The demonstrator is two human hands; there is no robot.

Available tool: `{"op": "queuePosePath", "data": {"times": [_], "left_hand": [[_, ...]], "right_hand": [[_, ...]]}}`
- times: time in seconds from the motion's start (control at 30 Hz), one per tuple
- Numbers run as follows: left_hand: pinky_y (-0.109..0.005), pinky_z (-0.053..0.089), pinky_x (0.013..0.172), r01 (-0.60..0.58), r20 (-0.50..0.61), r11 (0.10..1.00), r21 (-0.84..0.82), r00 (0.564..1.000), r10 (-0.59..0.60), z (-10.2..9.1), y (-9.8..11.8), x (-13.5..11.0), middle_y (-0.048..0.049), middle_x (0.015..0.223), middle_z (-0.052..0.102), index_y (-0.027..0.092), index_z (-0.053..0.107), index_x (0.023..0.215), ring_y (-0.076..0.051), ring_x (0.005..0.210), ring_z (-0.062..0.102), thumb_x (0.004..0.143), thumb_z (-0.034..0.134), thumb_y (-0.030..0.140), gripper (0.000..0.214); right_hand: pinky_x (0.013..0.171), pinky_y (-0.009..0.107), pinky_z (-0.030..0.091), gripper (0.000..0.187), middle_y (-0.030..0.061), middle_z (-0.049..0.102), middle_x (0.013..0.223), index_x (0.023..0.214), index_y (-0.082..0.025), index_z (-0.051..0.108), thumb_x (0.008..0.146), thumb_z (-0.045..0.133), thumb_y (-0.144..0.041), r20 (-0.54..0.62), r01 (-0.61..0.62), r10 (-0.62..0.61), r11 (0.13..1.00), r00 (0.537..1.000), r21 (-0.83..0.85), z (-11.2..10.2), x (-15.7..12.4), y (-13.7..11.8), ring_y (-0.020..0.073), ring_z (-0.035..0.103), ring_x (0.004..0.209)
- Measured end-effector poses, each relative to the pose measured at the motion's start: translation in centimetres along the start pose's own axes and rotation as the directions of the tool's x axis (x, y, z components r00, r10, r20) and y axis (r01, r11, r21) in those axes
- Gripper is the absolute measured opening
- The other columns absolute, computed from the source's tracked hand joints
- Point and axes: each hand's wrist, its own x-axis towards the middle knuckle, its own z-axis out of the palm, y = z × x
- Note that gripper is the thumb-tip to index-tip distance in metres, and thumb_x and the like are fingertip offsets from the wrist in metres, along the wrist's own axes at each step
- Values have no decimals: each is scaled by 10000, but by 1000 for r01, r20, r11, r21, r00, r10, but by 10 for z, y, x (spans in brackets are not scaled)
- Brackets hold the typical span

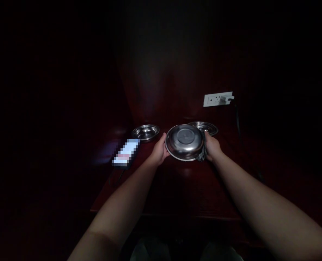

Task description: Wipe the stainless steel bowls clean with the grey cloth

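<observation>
A shiny metal bowl [186, 143] is held up over the dark red table, its underside turned toward me. My left hand [159, 149] grips the bowl's left rim, thumb uppermost. On the opposite side, my right hand [212, 145] is closed on a dark patterned cloth [202, 150] pressed against the bowl's right edge. Behind the held bowl lies another metal dish [208, 127], partly hidden by it. A third metal bowl [146, 132] rests upright on the table, left of and beyond my left hand.
A phone [126, 152] with a lit, blurred screen stands at the table's left side. On the back wall is a white socket plate [214, 99] with a plug and a hanging cable [237, 121]. The table's front edge [177, 216] runs beneath my forearms. The surroundings are very dark.
</observation>
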Motion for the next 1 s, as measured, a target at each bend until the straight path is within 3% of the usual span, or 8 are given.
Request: {"op": "queuePosePath", "data": {"times": [0.1, 0.23, 0.57, 0.67, 0.8, 1.0], "left_hand": [[-368, 510, 775, 7, 23, 1000, -14, 1000, -7, 4, -8, 0, -101, 963, 679, 185, 563, 1119, -215, 884, 648, 796, 515, 510, 461], [-378, 517, 743, -33, -17, 998, 47, 999, 34, 2, -11, 1, -100, 972, 671, 181, 566, 1079, -219, 845, 653, 743, 596, 496, 462], [-266, 480, 566, 42, -41, 957, 287, 999, -32, -8, 1, -11, -48, 837, 661, 178, 571, 950, -153, 651, 626, 676, 637, 554, 470], [-243, 457, 582, 57, 13, 940, 336, 998, -65, -13, -1, -11, -46, 780, 663, 158, 609, 892, -140, 630, 616, 675, 642, 545, 444], [-247, 451, 673, 8, 142, 947, 321, 988, -57, -20, -4, -10, -50, 822, 674, 153, 638, 901, -139, 700, 622, 704, 631, 513, 410], [-257, 437, 664, -2, 205, 929, 371, 975, -80, -22, -5, -12, -52, 817, 670, 149, 643, 919, -136, 681, 608, 714, 618, 515, 420]], "right_hand": [[662, 228, 524, 287, 43, 687, 728, 845, -144, 645, 812, 532, -406, -60, -16, 16, 1000, 998, -4, 1, 0, 4, 147, 644, 726], [643, 234, 524, 271, 54, 695, 745, 809, -141, 641, 809, 537, -392, -37, -105, 105, 994, 994, -1, 2, -1, 6, 152, 649, 703], [644, 291, 536, 232, 71, 705, 716, 827, -146, 634, 810, 552, -362, 209, -279, 285, 959, 935, -57, -1, -18, -7, 187, 659, 665], [655, 318, 534, 235, 80, 701, 698, 828, -137, 638, 802, 562, -359, 298, -368, 384, 923, 874, -111, -3, -23, -9, 200, 662, 657], [634, 331, 530, 205, 76, 696, 673, 829, -141, 640, 798, 566, -329, 348, -422, 446, 895, 825, -145, -4, -27, -11, 203, 659, 624], [633, 334, 529, 178, 83, 703, 703, 813, -149, 644, 781, 582, -312, 330, -445, 490, 872, 807, -206, -3, -33, -16, 211, 658, 623]]}}
